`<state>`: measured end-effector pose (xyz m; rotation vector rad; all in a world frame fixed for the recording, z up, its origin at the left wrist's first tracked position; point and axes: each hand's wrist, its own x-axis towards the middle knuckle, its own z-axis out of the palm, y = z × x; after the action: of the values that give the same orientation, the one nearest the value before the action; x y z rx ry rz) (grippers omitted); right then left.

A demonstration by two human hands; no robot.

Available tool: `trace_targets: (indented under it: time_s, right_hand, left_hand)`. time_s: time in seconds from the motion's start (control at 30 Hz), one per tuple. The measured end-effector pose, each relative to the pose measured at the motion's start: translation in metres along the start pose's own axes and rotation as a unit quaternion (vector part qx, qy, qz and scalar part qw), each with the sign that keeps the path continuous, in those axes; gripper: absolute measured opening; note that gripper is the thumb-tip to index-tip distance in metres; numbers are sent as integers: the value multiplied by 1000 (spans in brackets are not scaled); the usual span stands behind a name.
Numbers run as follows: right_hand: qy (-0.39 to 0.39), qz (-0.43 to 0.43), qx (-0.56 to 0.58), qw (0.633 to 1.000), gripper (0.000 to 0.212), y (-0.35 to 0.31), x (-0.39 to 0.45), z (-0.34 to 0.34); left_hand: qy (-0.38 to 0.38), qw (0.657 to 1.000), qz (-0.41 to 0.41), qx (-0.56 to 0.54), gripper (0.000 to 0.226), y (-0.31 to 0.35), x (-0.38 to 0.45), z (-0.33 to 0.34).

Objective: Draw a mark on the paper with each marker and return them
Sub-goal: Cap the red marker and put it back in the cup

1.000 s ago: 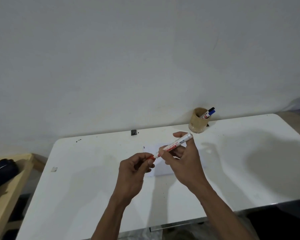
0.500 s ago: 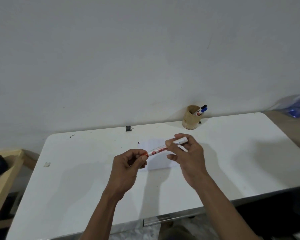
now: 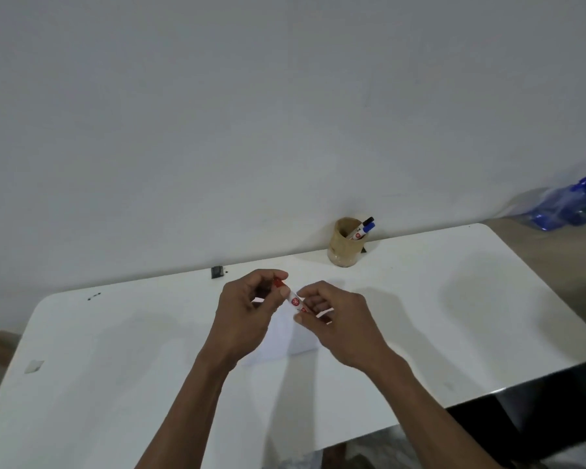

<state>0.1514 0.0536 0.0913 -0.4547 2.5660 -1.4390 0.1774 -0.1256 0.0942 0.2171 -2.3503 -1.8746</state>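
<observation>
Both hands hold a white marker with a red cap above the middle of the table. My left hand pinches the red cap end between thumb and fingers. My right hand grips the white barrel at its lower end. Under the hands lies a small white sheet of paper, partly hidden. A tan cup holder stands at the back edge by the wall, holding a black-capped marker and a blue-capped marker.
The white table runs to a rounded right corner and a near edge. A small black object sits at the back edge. A scrap of tape lies far left. Blue plastic items rest on a surface to the right.
The marker has turned from pointing up-right to lying with its red cap end up-left. My hands have drawn closer together; the view shifted slightly.
</observation>
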Motion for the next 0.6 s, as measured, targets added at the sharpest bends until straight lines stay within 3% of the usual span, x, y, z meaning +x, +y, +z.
trace_targets:
  time_s: [0.13,0.27,0.5,0.6]
  right_hand:
    - [3,1,20,1000,57,21,19,-25]
    - [101,-8,72,992,75,44,55,-64]
    - [293,-23,120,948,53,69,135,-117]
    - [324,-32,131,936,46,78,165,-126]
  left_hand:
    - [7,1000,-12,11,25,7,29,34]
    - [29,998,-56,24,34,3,62,68]
    - [66,987,-105,104,58,-18,125,134]
    - [56,982,-135,118,77,-27,149,160]
